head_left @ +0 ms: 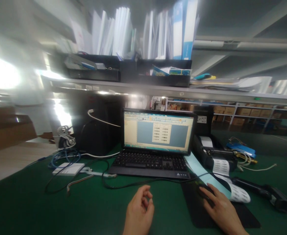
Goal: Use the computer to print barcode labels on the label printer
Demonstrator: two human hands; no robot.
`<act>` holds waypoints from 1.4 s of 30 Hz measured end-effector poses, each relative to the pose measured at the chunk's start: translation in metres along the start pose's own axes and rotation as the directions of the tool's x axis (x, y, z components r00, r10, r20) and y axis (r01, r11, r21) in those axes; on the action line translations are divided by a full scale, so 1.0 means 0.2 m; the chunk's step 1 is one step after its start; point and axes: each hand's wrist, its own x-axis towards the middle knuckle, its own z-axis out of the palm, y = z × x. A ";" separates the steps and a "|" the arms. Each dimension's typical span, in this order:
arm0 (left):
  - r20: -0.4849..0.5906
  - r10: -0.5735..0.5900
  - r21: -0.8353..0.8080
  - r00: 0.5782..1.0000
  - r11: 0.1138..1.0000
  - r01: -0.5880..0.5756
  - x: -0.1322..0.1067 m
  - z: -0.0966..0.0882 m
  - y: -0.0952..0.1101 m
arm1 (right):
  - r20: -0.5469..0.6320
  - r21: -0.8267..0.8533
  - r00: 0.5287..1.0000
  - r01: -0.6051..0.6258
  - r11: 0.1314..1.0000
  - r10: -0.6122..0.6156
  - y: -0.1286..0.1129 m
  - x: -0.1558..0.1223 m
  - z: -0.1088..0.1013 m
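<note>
My right hand rests over a dark computer mouse, fingers draped around it, on a black mouse pad. My left hand is on the green table in front of the keyboard, its fingers loosely curled, thumb apart, nothing visible in it. Beyond my hands lies a black keyboard. Behind that stands a monitor showing a page of barcode labels. A strip of printed labels runs from a black label printer toward my right hand.
A black handheld scanner lies at the right, its cable crossing below the keyboard. Tangled cables and a small white box sit at the left. Overhead, a shelf carries folders and paper trays. Racks of cartons stand behind.
</note>
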 end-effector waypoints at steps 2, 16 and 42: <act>-0.025 0.011 -0.016 1.000 1.000 -0.011 0.00 0.01 -0.01 | -0.010 0.001 1.000 0.011 1.000 -0.011 0.01 -0.01 0.02; -0.063 -0.010 -0.027 0.998 1.000 0.008 0.01 0.01 0.04 | -0.036 0.016 0.999 0.010 1.000 -0.010 0.00 0.00 0.01; -0.017 -0.029 0.151 0.999 0.988 0.032 0.08 0.00 -0.10 | 0.054 0.103 0.983 -0.180 0.978 0.175 -0.07 0.06 -0.13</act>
